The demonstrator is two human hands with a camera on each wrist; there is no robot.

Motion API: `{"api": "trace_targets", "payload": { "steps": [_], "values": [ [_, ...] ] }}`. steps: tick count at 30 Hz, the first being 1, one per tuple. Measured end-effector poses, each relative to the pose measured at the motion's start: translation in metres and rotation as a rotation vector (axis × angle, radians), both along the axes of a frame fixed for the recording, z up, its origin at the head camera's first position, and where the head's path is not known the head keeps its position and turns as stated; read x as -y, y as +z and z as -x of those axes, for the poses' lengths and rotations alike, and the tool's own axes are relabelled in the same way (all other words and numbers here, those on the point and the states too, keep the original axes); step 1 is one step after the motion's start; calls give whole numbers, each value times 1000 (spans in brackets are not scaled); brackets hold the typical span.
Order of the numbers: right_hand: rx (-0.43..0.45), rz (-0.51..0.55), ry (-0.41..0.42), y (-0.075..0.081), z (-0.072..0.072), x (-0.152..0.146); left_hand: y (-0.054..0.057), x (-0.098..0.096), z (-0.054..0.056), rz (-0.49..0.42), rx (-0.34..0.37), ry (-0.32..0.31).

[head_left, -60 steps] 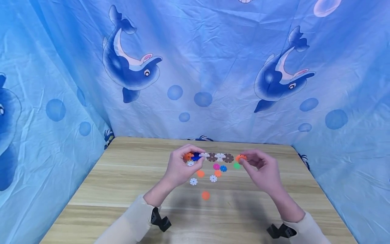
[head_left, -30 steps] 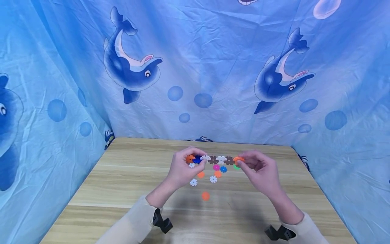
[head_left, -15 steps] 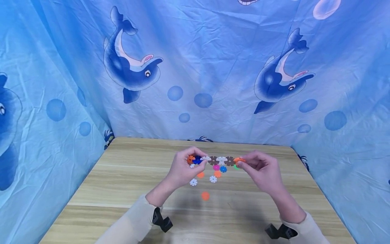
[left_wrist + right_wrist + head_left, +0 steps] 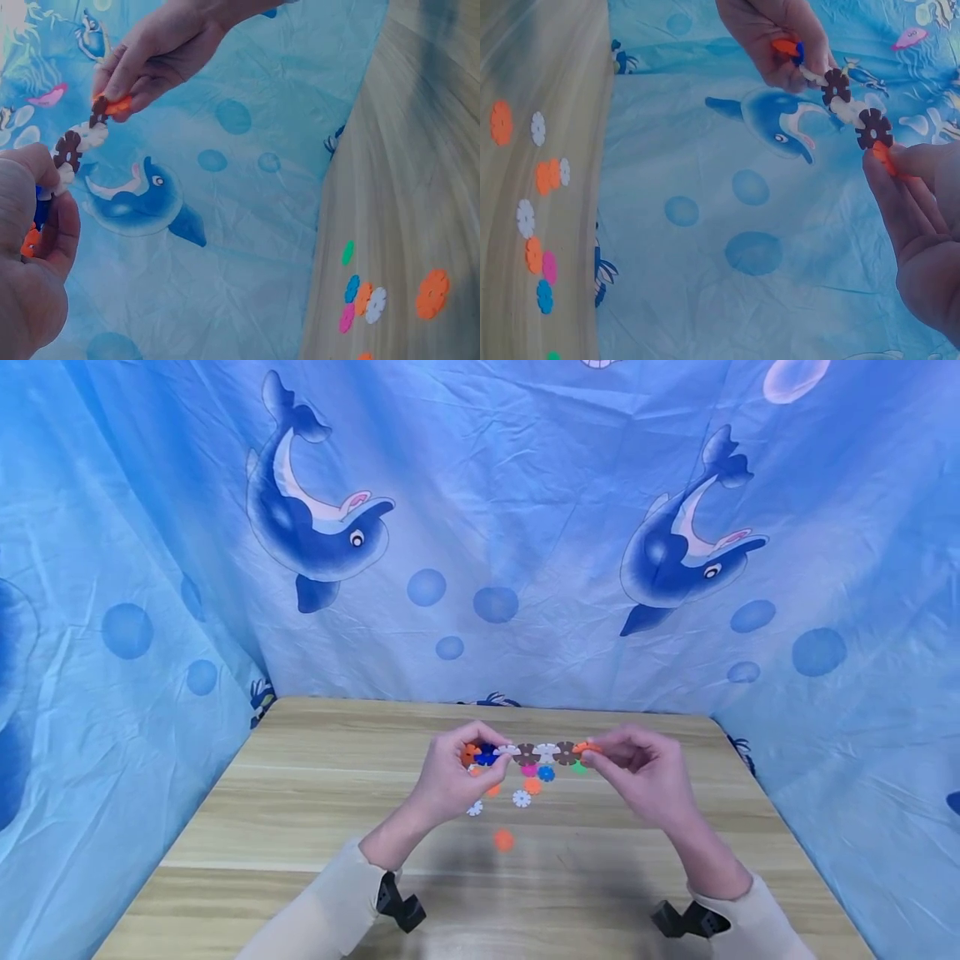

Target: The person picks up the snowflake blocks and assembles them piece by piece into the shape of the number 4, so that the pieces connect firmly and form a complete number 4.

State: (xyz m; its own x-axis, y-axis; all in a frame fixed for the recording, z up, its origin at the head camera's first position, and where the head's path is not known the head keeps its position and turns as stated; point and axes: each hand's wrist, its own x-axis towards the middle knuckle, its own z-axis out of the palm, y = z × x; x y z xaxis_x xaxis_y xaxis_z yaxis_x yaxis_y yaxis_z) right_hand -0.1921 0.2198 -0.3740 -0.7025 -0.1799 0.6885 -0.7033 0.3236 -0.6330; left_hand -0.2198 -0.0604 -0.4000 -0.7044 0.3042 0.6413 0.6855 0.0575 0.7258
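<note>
Above the table, a row of notched snowflake discs is joined edge to edge: orange, dark blue, white, brown, white, brown. My left hand pinches the row at its left white disc between thumb and fingers, with the orange and blue ends inside the grasp. At the other end, my right hand pinches an orange snowflake disc against the last brown disc. That orange disc sits at an angle to the row in the right wrist view. How deep its slot sits in the brown one cannot be told.
Loose discs lie on the wooden table below the hands: a white one, a blue one, a green one, a pink one and several orange ones, one nearer the front. A blue dolphin-print cloth surrounds the table.
Two seconds ago the orange disc in my right hand was apart from the row; it has moved left and now meets the end brown disc. Since then both hands have barely shifted.
</note>
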Motion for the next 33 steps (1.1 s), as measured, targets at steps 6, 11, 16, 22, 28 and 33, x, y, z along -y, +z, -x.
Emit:
{"api": "trace_targets", "payload": {
  "steps": [6, 11, 16, 22, 28, 33],
  "values": [
    [-49, -24, -57, 14, 8, -3, -3, -3, -2, -16, 72, -28],
    [-65, 8, -59, 28, 16, -3, -8, -2, -1, 8, 150, -64],
    [-46, 14, -76, 39, 21, -2, -12, -1, 0, 11, 247, -65],
    [-25, -2, -102, 46, 25, 2, -15, 1, 1, -8, 289, -15],
    [-28, 38, -54, 46, 28, 7, -15, 5, 4, -54, 353, -5],
    [19, 44, 14, 38, 32, 6, -9, 14, 8, -88, 331, 1]
  ]
}}
